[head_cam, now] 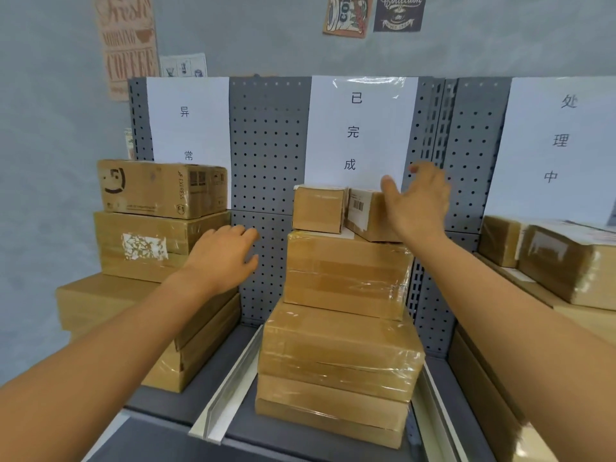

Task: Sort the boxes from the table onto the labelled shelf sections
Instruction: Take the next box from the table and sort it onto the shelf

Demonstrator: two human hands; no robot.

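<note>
Three stacks of taped cardboard boxes stand on a grey shelf under white paper labels. The middle stack [343, 345] is topped by two small boxes: one [318, 208] on the left and a barcode box [365, 215] on the right. My right hand [416, 201] is open, fingers spread, in front of the barcode box's right side; whether it touches the box I cannot tell. My left hand [223, 255] hovers open in the gap between the left stack [143, 245] and the middle stack, holding nothing.
A grey pegboard [266, 145] backs the shelf. White dividers [230, 385] separate the sections. More boxes [566, 261] fill the right section. Posters hang on the wall above.
</note>
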